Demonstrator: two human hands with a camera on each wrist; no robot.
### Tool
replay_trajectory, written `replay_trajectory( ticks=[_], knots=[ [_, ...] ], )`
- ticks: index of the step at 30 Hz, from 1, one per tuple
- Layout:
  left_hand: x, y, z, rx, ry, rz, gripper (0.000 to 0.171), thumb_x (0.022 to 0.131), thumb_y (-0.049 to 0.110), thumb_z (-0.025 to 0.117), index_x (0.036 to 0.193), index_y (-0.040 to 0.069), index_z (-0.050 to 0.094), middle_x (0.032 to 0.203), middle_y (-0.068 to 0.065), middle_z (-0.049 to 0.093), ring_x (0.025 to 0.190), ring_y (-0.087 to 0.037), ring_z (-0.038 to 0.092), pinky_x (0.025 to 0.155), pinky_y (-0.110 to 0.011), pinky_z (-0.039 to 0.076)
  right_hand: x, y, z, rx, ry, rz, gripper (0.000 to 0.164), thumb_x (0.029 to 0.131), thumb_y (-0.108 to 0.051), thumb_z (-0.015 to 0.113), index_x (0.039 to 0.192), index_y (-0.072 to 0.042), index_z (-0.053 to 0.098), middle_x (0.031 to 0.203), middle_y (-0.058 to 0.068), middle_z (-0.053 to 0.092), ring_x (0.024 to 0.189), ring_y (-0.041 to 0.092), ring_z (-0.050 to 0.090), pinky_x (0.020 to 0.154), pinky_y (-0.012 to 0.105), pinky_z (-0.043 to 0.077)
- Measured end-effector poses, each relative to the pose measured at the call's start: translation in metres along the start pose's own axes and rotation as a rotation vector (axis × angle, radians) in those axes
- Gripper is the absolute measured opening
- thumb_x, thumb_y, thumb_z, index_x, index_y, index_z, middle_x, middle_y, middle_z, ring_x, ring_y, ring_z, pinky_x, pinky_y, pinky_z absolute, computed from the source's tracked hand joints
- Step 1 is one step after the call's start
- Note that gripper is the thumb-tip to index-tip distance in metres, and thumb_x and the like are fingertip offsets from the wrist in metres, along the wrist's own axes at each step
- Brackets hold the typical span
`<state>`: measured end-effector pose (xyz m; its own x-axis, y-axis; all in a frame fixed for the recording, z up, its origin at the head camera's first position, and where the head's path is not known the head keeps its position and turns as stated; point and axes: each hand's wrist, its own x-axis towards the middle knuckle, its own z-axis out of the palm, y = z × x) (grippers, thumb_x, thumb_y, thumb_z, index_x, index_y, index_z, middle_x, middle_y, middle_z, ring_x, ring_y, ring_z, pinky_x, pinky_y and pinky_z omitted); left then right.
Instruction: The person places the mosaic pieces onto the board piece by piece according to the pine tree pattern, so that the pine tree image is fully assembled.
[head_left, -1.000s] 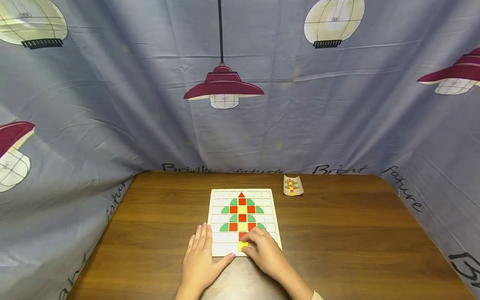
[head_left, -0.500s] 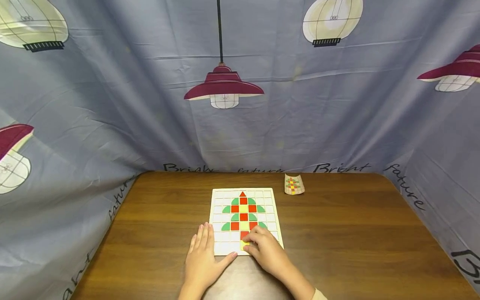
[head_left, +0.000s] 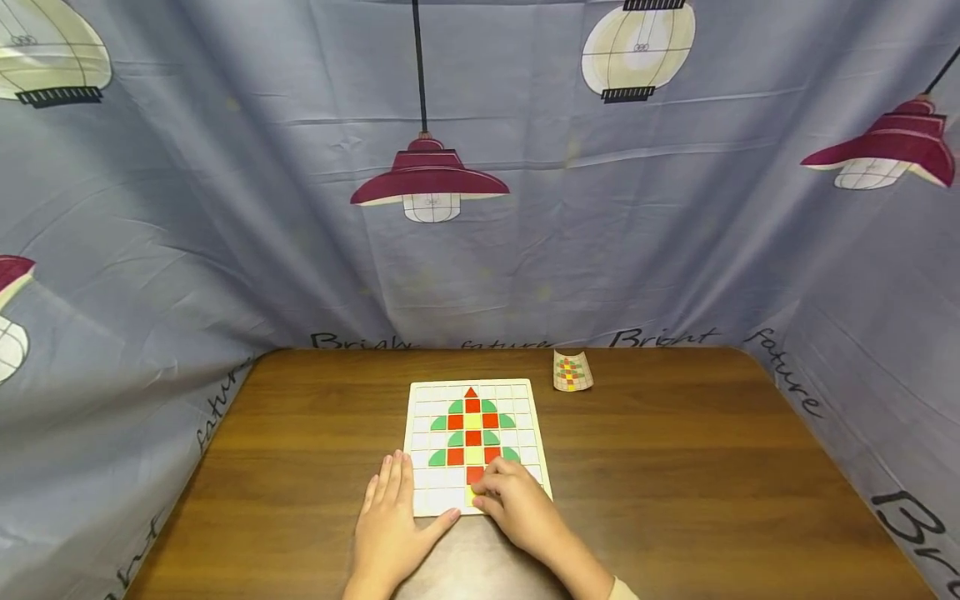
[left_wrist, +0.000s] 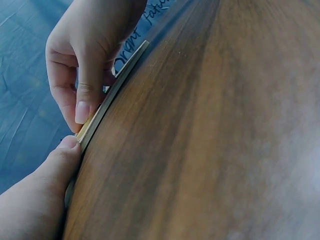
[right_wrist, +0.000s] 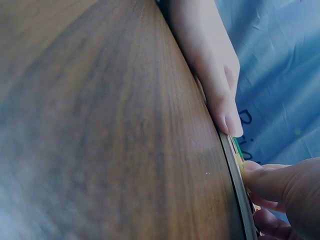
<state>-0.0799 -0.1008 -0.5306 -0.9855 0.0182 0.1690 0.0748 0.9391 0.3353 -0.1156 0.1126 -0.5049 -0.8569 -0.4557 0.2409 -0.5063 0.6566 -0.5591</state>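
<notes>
A white gridded board [head_left: 431,400] lies on the table, bearing a tree pattern of red, green and yellow tiles. At its near edge sits a yellow square tile [head_left: 470,497] below a red one [head_left: 475,475]. My right hand [head_left: 525,512] pinches this yellow tile between thumb and forefinger, covering much of it. In the left wrist view, the right thumb [left_wrist: 82,111] points down at the board's edge. My left hand [head_left: 390,529] lies with straight fingers along the board's left edge. Its thumb [right_wrist: 231,125] rests at the near edge.
Beyond the board, to the right, a small curled card [head_left: 572,372] shows a similar tree pattern. The brown wooden table [head_left: 660,467] extends on both sides. A grey-blue curtain [head_left: 525,267] printed with lamps encloses the back and sides.
The head view has shifted, moving the scene slightly left. My right thumb and forefinger have drawn closer together over the yellow tile, covering more of it. My left hand keeps its place on the board.
</notes>
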Motion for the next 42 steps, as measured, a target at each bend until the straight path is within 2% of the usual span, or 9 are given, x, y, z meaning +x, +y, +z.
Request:
replay_trajectory(
  ticks=[6, 11, 20, 24, 28, 35, 42],
  knots=[
    [-0.001, -0.003, 0.0, -0.012, 0.04, -0.008, 0.112, 0.079, 0.082, 0.054, 0.148, -0.005, 0.04, 0.157, -0.02, 0.037, 0.148, -0.035, 0.032, 0.119, -0.054, 0.029, 0.004, -0.003, 0.001, -0.002, -0.005, -0.002, 0.008, 0.085, -0.02, 0.078, 0.092, -0.015, 0.077, 0.092, -0.011, 0.063, 0.082, 0.001, 0.05, 0.07, 0.018, 0.048],
    [0.001, 0.001, 0.002, -0.015, 0.02, 0.001, 0.113, 0.079, 0.083, 0.051, 0.15, -0.004, 0.037, 0.158, -0.02, 0.034, 0.15, -0.034, 0.03, 0.12, -0.054, 0.028, 0.001, -0.001, -0.001, -0.001, 0.007, 0.036, 0.007, 0.083, -0.018, 0.079, 0.09, -0.016, 0.077, 0.091, -0.012, 0.062, 0.081, 0.001, 0.047, 0.068, 0.018, 0.046],
    [0.005, 0.008, 0.004, -0.011, 0.011, 0.016, 0.111, 0.081, 0.083, 0.048, 0.151, -0.003, 0.036, 0.159, -0.02, 0.033, 0.15, -0.033, 0.029, 0.121, -0.053, 0.027, -0.002, 0.004, -0.007, -0.014, 0.034, 0.015, 0.011, 0.081, -0.016, 0.081, 0.091, -0.015, 0.078, 0.092, -0.013, 0.062, 0.082, 0.001, 0.048, 0.069, 0.02, 0.047],
    [0.004, 0.005, 0.004, -0.001, -0.002, 0.01, 0.112, 0.081, 0.083, 0.047, 0.151, -0.003, 0.035, 0.159, -0.019, 0.032, 0.151, -0.033, 0.028, 0.121, -0.053, 0.027, -0.001, 0.004, -0.005, -0.013, 0.028, 0.012, 0.012, 0.079, -0.017, 0.083, 0.09, -0.015, 0.078, 0.092, -0.014, 0.061, 0.082, 0.001, 0.047, 0.069, 0.02, 0.047],
    [0.003, 0.0, 0.001, 0.024, 0.018, 0.002, 0.112, 0.08, 0.084, 0.049, 0.151, -0.002, 0.036, 0.159, -0.018, 0.034, 0.15, -0.032, 0.029, 0.121, -0.051, 0.027, 0.001, 0.001, 0.0, 0.004, 0.02, 0.01, 0.011, 0.08, -0.017, 0.082, 0.09, -0.015, 0.077, 0.093, -0.013, 0.062, 0.082, 0.002, 0.048, 0.07, 0.021, 0.048],
    [0.001, 0.004, 0.003, 0.004, 0.005, 0.001, 0.112, 0.08, 0.084, 0.048, 0.151, -0.002, 0.036, 0.159, -0.019, 0.033, 0.15, -0.032, 0.029, 0.121, -0.052, 0.027, -0.002, 0.002, -0.004, -0.006, 0.008, 0.024, 0.01, 0.081, -0.015, 0.081, 0.09, -0.014, 0.078, 0.091, -0.014, 0.061, 0.083, 0.002, 0.049, 0.071, 0.021, 0.048],
    [0.002, 0.001, 0.003, 0.006, 0.012, -0.005, 0.112, 0.08, 0.084, 0.048, 0.152, -0.002, 0.035, 0.159, -0.018, 0.034, 0.151, -0.031, 0.029, 0.122, -0.051, 0.027, 0.0, 0.0, -0.004, -0.009, -0.007, 0.014, 0.009, 0.083, -0.012, 0.079, 0.091, -0.013, 0.078, 0.091, -0.013, 0.062, 0.088, 0.005, 0.054, 0.076, 0.024, 0.051]
  ],
)
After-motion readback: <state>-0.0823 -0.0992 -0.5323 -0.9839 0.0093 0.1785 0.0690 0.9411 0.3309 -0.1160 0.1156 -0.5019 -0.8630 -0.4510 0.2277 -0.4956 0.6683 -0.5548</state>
